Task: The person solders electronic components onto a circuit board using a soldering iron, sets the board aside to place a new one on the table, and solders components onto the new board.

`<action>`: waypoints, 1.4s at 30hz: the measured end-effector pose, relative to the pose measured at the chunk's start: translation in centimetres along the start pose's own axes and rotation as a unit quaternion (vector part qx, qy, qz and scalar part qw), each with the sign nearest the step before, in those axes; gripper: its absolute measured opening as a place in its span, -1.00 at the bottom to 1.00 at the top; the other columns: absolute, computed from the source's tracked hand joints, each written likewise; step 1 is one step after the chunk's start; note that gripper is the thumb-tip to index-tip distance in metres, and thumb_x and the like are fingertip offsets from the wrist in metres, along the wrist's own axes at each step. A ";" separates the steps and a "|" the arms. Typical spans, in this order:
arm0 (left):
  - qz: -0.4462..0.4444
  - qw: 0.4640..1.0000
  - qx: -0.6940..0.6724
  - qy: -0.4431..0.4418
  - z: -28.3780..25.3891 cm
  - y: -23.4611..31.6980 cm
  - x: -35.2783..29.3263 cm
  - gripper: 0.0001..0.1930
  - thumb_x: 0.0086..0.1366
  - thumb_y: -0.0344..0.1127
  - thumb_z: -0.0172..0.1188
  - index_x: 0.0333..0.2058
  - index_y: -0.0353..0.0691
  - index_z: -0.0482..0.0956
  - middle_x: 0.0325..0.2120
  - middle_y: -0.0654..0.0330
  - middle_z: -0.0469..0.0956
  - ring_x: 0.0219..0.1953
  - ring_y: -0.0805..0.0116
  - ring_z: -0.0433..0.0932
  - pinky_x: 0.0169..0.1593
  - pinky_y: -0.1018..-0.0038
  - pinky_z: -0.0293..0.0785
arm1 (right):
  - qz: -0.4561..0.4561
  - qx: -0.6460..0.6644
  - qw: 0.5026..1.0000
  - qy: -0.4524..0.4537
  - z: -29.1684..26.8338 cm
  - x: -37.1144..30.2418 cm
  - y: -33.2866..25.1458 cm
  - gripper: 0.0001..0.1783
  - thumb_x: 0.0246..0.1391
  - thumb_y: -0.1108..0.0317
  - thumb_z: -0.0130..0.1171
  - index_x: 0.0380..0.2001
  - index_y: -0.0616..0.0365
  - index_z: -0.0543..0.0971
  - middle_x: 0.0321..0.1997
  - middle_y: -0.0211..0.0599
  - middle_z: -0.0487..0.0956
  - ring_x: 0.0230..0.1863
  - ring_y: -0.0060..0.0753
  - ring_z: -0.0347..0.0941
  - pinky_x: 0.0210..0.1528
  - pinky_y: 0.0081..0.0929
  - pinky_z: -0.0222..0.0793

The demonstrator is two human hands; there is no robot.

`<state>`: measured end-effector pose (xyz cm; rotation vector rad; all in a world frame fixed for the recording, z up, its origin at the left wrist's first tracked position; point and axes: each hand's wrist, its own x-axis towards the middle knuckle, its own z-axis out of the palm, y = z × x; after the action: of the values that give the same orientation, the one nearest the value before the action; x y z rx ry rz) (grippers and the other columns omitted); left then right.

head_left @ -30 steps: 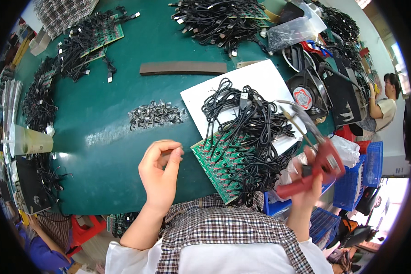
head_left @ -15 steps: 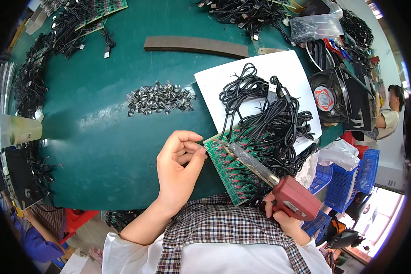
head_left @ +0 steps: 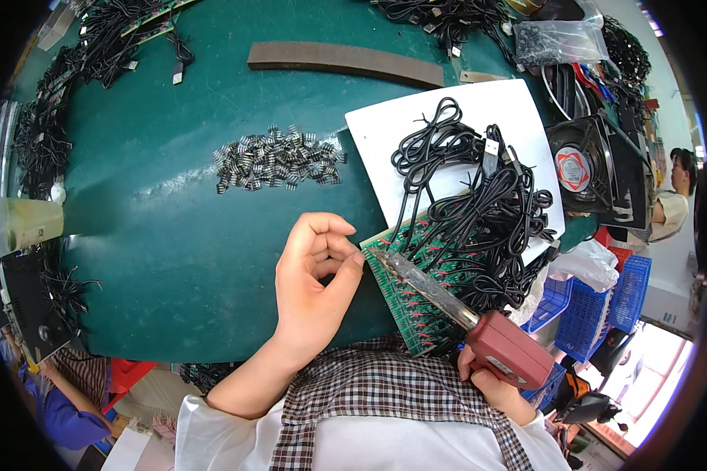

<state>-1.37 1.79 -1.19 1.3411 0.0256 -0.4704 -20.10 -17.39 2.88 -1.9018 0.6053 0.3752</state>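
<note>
My left hand is closed in a pinch at the left corner of a green circuit board. Whatever lies between its thumb and fingers is too small to make out. In my right hand is a soldering iron with a chunky red handle. Its long dark shaft slants over the board, the tip close to the corner beside my left fingertips. Bundled black USB cables cover the board's right part and spread onto a white sheet. Red-tipped wire joints run along the board in rows.
A heap of small pin connectors lies on the green table. Beyond it is a brown bar. A fan stands right of the sheet, blue crates below it. More cables and a plastic cup line the left.
The iron's tip has come closer to the board's left corner and my left fingertips. The whole view has shifted slightly. Both hands keep their grips.
</note>
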 end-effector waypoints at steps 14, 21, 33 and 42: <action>0.010 1.000 0.005 0.015 0.2 -0.2 0.1 -0.72 0.06 -0.70 -0.04 -0.26 -0.26 0.25 -0.52 0.28 0.38 -0.48 0.63 0.37 -0.37 0.70 0.33 | -0.098 -0.073 0.992 0.020 -0.1 0.4 -0.1 -0.40 -0.35 0.36 0.33 -0.12 0.28 0.42 -0.42 -0.31 0.55 -0.48 -0.37 0.50 -0.38 -0.53 0.39; 0.013 1.000 0.008 0.019 0.3 -0.2 0.0 -0.73 0.06 -0.69 -0.03 -0.26 -0.25 0.25 -0.53 0.29 0.38 -0.49 0.64 0.36 -0.38 0.71 0.31 | -0.011 0.055 0.998 -0.020 0.1 0.5 -1.1 -0.42 -0.33 0.34 0.34 -0.13 0.28 0.43 -0.41 -0.34 0.56 -0.46 -0.51 0.49 -0.36 -0.61 0.38; 0.021 0.999 0.010 0.023 0.2 -0.4 0.0 -0.73 0.05 -0.68 -0.01 -0.26 -0.28 0.28 -0.54 0.28 0.41 -0.47 0.63 0.41 -0.38 0.68 0.36 | -0.018 0.172 0.985 -0.013 0.0 -0.1 0.8 -0.27 -0.28 0.46 0.31 0.04 0.37 0.27 -0.41 -0.32 0.54 -0.42 -0.58 0.47 -0.35 -0.64 0.39; -0.002 0.996 0.090 0.025 -0.4 1.2 -0.5 -0.67 0.09 -0.65 0.04 -0.15 -0.31 0.27 -0.47 0.25 0.42 -0.44 0.58 0.41 -0.36 0.69 0.35 | -0.045 0.287 0.957 -0.024 0.0 0.6 -1.5 -0.29 -0.24 0.31 0.38 -0.03 0.35 0.29 -0.32 -0.20 0.52 -0.47 -0.53 0.43 -0.43 -0.67 0.34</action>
<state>-1.26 2.53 -0.01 1.5300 0.0283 -0.4509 -18.73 -17.03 3.68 -1.3517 0.5233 0.1594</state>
